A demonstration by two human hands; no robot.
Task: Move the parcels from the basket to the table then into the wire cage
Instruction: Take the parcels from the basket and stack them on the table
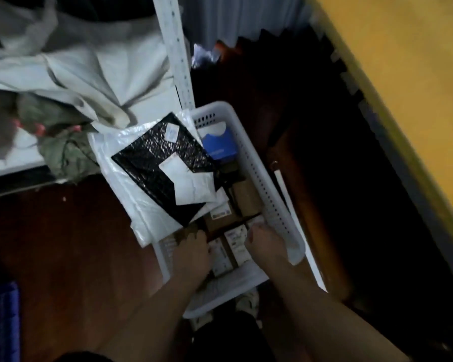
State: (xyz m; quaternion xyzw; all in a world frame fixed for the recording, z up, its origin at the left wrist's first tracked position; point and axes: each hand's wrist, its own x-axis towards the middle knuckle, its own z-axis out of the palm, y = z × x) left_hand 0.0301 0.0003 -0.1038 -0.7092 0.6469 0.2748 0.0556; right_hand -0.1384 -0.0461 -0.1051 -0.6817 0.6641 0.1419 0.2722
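A white perforated plastic basket (262, 178) stands on the dark floor, full of parcels. On its left side lies a large white mailer (131, 189), with a black bubble mailer (157, 163) and a small white envelope (191, 181) on top. A blue box (220, 146) sits at the far end, and brown cardboard boxes (246, 199) with white labels fill the near part. Both my hands reach into the near end. My left hand (191, 253) and my right hand (266, 244) have their fingers curled down around a labelled cardboard box (234, 244) between them.
A yellow table (403, 87) with a dark edge runs along the right. A white perforated shelf post (175, 53) and crumpled grey sacks (76, 66) are at the upper left. A blue object (0, 322) sits at the lower left. My shoe (246, 301) shows below the basket.
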